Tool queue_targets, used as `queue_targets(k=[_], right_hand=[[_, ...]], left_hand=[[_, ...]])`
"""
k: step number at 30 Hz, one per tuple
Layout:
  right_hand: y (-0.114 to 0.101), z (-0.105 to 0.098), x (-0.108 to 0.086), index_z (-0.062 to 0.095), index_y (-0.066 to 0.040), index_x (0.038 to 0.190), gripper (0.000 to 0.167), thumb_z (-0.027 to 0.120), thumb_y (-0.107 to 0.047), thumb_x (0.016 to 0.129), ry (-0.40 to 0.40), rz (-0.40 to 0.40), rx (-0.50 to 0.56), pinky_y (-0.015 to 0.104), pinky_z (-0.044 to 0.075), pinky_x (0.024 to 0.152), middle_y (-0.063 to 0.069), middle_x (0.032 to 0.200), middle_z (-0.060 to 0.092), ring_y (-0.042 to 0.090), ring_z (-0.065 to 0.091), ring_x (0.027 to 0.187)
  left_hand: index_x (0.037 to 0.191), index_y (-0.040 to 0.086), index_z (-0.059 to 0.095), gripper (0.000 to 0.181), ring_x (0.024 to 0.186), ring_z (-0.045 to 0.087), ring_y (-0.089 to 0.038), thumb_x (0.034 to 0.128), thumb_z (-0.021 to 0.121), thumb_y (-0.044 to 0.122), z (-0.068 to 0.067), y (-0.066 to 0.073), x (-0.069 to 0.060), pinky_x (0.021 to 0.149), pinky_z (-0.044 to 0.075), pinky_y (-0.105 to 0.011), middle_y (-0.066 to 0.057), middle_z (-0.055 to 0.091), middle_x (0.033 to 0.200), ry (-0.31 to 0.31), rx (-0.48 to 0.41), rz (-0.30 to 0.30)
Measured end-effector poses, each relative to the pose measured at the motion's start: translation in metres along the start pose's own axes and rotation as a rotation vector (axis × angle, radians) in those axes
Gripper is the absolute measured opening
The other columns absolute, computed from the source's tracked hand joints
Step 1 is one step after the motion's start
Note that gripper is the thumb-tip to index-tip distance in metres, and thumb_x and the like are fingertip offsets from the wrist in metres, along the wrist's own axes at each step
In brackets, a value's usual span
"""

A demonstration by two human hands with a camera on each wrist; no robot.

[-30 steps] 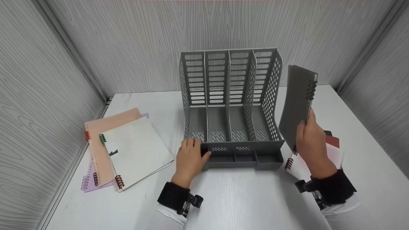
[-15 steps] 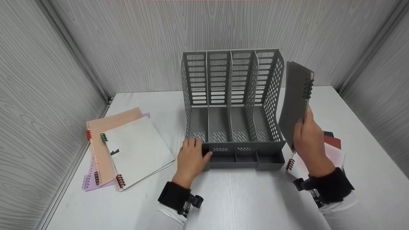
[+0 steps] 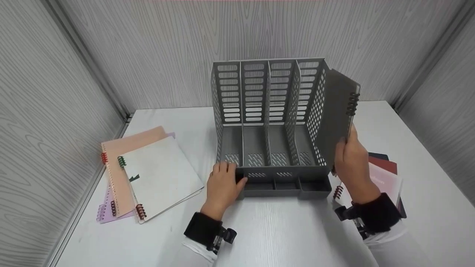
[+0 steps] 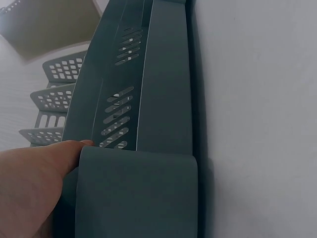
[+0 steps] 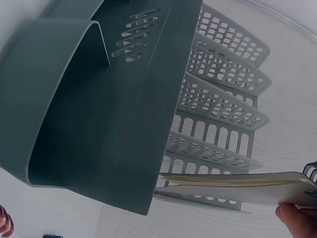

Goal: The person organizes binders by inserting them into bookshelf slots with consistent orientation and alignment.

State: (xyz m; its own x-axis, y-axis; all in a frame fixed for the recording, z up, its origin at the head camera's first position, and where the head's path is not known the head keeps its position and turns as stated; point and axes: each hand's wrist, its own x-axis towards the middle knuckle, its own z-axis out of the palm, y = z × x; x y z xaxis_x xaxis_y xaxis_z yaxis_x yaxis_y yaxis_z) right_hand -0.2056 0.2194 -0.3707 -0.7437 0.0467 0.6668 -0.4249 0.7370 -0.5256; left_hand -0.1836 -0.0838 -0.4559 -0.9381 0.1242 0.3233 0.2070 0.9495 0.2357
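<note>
A grey file rack with tall perforated dividers and a low front tray stands mid-table. My left hand grips its front left corner, and the thumb lies against the tray edge in the left wrist view. My right hand holds a dark grey spiral notebook upright by its ringed edge. That notebook is at the rack's right side and covers part of the outer wall in the head view. Seen in the right wrist view, the notebook is edge-on near the right-end panels; I cannot tell whether it touches them.
Left of the rack lie a white spiral notebook, a peach one and a purple one, overlapping. Under my right arm are a pink-white notebook, a red one and a dark one. Wood-grain panels enclose the table.
My right hand has moved left with the dark grey notebook, which now overlaps the rack's right wall in view. The left hand stays on the rack's corner.
</note>
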Motion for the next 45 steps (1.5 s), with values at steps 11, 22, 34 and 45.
queue_targets(k=[11, 22, 34, 45], right_hand=[[0.010, 0.014, 0.001, 0.034, 0.004, 0.139, 0.043, 0.037, -0.007, 0.097, 0.035, -0.006, 0.016, 0.058, 0.043, 0.070, 0.034, 0.102, 0.058, 0.043, 0.059, 0.085], [0.021, 0.031, 0.011, 0.030, 0.005, 0.141, 0.045, 0.035, -0.008, 0.098, 0.015, 0.002, 0.035, 0.056, 0.043, 0.078, 0.034, 0.115, 0.054, 0.044, 0.056, 0.100], [0.037, 0.047, 0.012, 0.027, 0.006, 0.142, 0.047, 0.035, -0.008, 0.097, 0.012, 0.076, 0.034, 0.057, 0.041, 0.083, 0.033, 0.122, 0.051, 0.046, 0.053, 0.104], [0.050, 0.056, 0.013, 0.025, 0.006, 0.143, 0.048, 0.033, -0.011, 0.098, -0.020, 0.116, 0.024, 0.055, 0.039, 0.087, 0.032, 0.125, 0.049, 0.045, 0.052, 0.107]], left_hand=[[0.120, 0.003, 0.054, 0.056, 0.110, 0.045, -0.033, 0.0865, 0.061, 0.047, 0.002, -0.001, -0.002, 0.086, 0.045, -0.041, -0.016, 0.052, 0.114, -0.012, -0.004, -0.008], [0.118, 0.002, 0.054, 0.054, 0.109, 0.045, -0.033, 0.0865, 0.062, 0.045, 0.002, -0.001, 0.000, 0.085, 0.045, -0.041, -0.016, 0.051, 0.112, 0.028, 0.008, 0.002], [0.116, 0.003, 0.055, 0.053, 0.108, 0.046, -0.033, 0.0856, 0.062, 0.045, 0.002, 0.001, 0.000, 0.084, 0.045, -0.041, -0.015, 0.051, 0.112, 0.048, -0.004, 0.000], [0.116, 0.003, 0.055, 0.053, 0.107, 0.045, -0.032, 0.0855, 0.063, 0.045, 0.004, 0.000, 0.001, 0.083, 0.045, -0.041, -0.016, 0.051, 0.111, 0.058, -0.012, -0.001]])
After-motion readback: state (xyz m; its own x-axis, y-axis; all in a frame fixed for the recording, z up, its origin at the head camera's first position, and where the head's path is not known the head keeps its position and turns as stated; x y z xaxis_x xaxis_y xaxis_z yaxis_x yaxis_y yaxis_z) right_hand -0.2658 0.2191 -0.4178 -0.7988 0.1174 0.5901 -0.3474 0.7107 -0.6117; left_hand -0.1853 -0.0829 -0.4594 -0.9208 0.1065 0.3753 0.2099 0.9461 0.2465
